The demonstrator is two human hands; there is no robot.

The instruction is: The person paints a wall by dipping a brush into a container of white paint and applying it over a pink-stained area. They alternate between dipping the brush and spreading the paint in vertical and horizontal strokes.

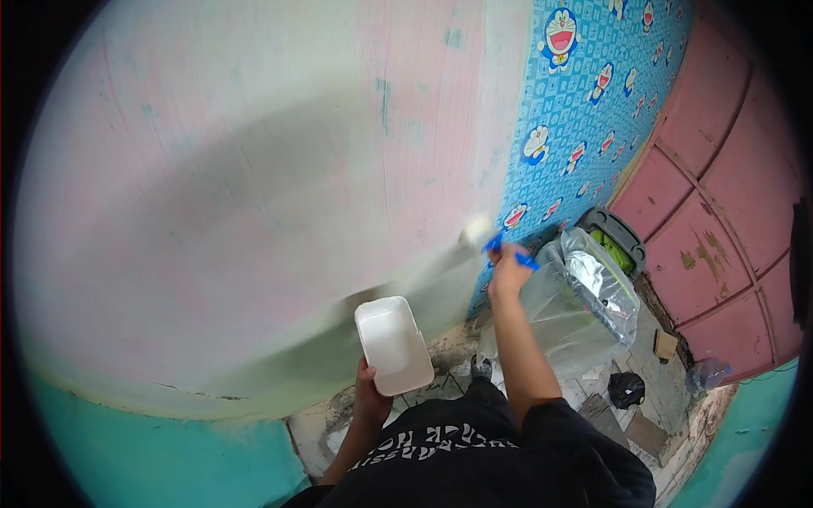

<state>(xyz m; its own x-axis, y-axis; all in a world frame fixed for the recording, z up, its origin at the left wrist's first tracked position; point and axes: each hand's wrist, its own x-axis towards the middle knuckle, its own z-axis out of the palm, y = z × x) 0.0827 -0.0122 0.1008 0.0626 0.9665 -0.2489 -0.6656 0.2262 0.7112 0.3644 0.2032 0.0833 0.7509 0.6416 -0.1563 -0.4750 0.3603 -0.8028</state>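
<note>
In my right hand (508, 269) is a paintbrush with a blue handle, the fingers wrapped round it. Its pale bristles (477, 229) are at the wall (423, 135), close to the edge of the blue cartoon wallpaper (555, 127). The wall here is streaked white over pink. Lower and to the left, my left hand (370, 389) grips a white rectangular plastic tub (415, 366) by its near left side. The tub is tilted so that its white inside faces me, close to the wall.
A bin (622, 233) with clear plastic sheeting (563, 313) over it stands right of my right arm. Beyond it is a pink panelled door (703, 220). A black bag (627, 389) and a small cardboard box (666, 345) lie on the tiled floor. Turquoise paint covers the lower left wall (186, 457).
</note>
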